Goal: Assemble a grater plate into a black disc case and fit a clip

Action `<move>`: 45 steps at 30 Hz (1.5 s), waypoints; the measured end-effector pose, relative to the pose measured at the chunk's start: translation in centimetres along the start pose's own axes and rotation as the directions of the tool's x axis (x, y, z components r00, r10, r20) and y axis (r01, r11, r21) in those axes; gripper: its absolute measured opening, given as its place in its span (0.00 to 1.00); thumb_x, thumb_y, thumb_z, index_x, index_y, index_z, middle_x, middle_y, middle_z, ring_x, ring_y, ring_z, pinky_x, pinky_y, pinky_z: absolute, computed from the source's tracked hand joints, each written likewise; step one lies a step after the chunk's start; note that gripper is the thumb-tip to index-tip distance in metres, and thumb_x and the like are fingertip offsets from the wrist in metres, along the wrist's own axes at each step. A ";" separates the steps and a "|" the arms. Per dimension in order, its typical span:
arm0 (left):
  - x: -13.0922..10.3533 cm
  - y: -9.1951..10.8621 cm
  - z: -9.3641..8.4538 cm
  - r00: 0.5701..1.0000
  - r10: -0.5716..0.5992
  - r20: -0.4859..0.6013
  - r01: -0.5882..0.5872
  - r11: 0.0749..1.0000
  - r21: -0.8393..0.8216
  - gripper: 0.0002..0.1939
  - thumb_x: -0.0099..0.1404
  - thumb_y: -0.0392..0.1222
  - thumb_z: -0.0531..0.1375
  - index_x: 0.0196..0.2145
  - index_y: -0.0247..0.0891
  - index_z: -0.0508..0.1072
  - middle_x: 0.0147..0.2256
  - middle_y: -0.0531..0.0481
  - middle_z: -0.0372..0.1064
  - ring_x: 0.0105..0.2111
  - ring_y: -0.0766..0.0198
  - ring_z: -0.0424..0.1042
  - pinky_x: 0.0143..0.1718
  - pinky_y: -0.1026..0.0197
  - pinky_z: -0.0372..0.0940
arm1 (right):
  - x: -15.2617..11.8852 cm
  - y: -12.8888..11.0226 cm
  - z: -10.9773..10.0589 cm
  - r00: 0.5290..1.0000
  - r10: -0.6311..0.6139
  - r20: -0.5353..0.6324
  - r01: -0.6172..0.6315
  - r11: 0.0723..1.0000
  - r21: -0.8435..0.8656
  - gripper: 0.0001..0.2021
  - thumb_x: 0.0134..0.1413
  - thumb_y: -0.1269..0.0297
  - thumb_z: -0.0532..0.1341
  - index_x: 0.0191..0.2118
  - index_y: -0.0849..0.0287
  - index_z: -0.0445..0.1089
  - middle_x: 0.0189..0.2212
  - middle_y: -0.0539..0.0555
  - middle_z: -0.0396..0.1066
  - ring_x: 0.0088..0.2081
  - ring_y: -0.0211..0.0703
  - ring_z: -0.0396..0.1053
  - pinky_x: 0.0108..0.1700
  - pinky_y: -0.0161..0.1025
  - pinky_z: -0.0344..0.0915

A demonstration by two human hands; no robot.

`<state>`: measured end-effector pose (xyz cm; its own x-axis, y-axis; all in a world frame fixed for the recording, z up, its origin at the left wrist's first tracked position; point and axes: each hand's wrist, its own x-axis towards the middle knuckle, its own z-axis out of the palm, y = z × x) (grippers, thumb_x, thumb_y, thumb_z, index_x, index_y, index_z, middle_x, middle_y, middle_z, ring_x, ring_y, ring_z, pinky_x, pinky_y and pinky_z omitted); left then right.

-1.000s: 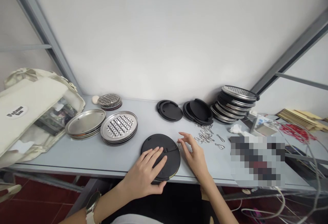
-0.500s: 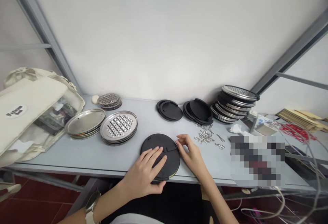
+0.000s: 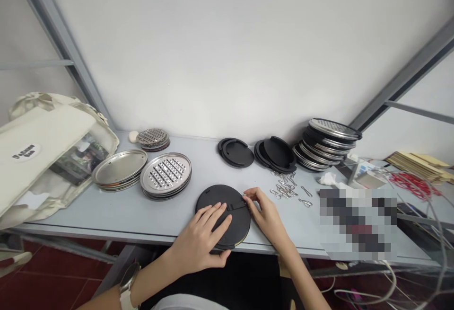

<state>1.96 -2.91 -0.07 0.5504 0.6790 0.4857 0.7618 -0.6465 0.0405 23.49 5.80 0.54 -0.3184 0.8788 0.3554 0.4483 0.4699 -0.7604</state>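
Note:
A round black disc (image 3: 237,227) lies at the table's front edge, with a strip across its upper right part and a thin yellow line at its lower rim. My left hand (image 3: 204,236) rests on the disc's left side, fingers spread flat over it and the thumb at the near rim. At the disc's right rim is my right hand (image 3: 264,213), its thumb and index finger pinched together by the end of the strip. Whatever is between those fingertips is too small to make out. Small metal clips (image 3: 283,188) lie scattered to the right.
Metal grater discs (image 3: 166,173) and plain metal discs (image 3: 119,168) are stacked at the left, beside a cream bag (image 3: 53,130). Black discs (image 3: 238,153) and a tall mixed stack (image 3: 328,144) stand behind. Red cord (image 3: 413,184) and cables lie far right.
The view has shifted slightly, so the table's contents appear a little further right. Both hands keep nearly the same pose on the black disc.

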 end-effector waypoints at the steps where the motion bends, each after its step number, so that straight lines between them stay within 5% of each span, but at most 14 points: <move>1: 0.0 0.0 0.0 1.000 -0.001 0.002 0.001 1.000 0.001 0.31 0.60 0.48 0.57 0.59 0.33 0.62 0.60 0.36 0.57 0.62 0.47 0.54 0.58 0.46 0.56 | 0.0 0.0 0.0 1.000 -0.004 0.006 0.004 1.000 -0.005 0.07 0.64 0.60 0.53 0.40 0.57 0.64 0.35 0.55 0.71 0.37 0.44 0.70 0.41 0.40 0.67; 20: 0.1 0.0 0.0 1.000 0.006 -0.011 -0.006 1.000 0.011 0.31 0.60 0.48 0.58 0.59 0.33 0.62 0.60 0.37 0.58 0.61 0.48 0.54 0.59 0.47 0.56 | -0.1 -0.9 -0.2 0.996 -0.011 0.085 0.019 0.995 -0.093 0.08 0.65 0.61 0.50 0.39 0.56 0.62 0.27 0.50 0.67 0.28 0.40 0.65 0.34 0.37 0.63; 33: 0.1 -0.1 -0.1 1.000 0.008 -0.010 -0.008 1.000 0.010 0.31 0.60 0.48 0.58 0.58 0.33 0.62 0.60 0.36 0.58 0.61 0.47 0.55 0.58 0.47 0.57 | -0.2 -0.7 -0.2 0.991 0.035 0.128 -0.021 0.994 -0.108 0.08 0.65 0.59 0.48 0.41 0.55 0.60 0.19 0.43 0.56 0.20 0.37 0.58 0.26 0.33 0.57; 45: 0.0 0.0 0.0 1.000 0.003 -0.007 -0.003 1.000 0.006 0.31 0.60 0.48 0.57 0.59 0.34 0.62 0.60 0.36 0.57 0.61 0.47 0.55 0.58 0.46 0.57 | -0.5 -0.7 -0.1 0.990 0.031 0.140 -0.019 0.996 -0.089 0.05 0.61 0.65 0.50 0.42 0.56 0.60 0.21 0.44 0.60 0.21 0.37 0.60 0.26 0.33 0.57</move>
<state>1.96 -2.89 -0.03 0.5499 0.6748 0.4922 0.7626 -0.6460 0.0336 23.41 5.06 1.00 -0.4183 0.8728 0.2515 0.5268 0.4587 -0.7156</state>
